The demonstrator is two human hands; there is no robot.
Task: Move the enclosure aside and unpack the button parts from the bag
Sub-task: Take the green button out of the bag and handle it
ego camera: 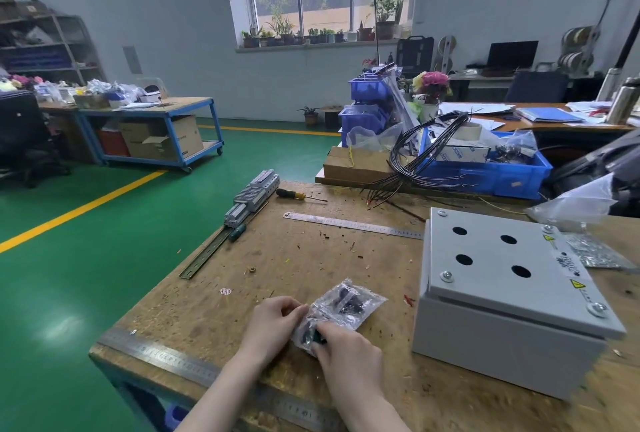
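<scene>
A grey metal enclosure (pixel 502 296) with several round holes in its lid stands on the right side of the wooden workbench (pixel 311 258). Near the front edge lies a clear plastic bag (pixel 346 303) with dark button parts inside. My left hand (pixel 277 321) pinches the bag's near left end. My right hand (pixel 346 352) grips the same end from the right, over a dark part with a green tint. The bag's far end rests on the bench.
A steel ruler (pixel 353 224) lies across the middle of the bench, another ruler (pixel 166 355) along the front edge. A DIN rail with terminal blocks (pixel 242 203), two screwdrivers (pixel 294 194), black wires (pixel 426 161) and blue bins (pixel 502 172) sit further back. A foil bag (pixel 595 251) lies behind the enclosure.
</scene>
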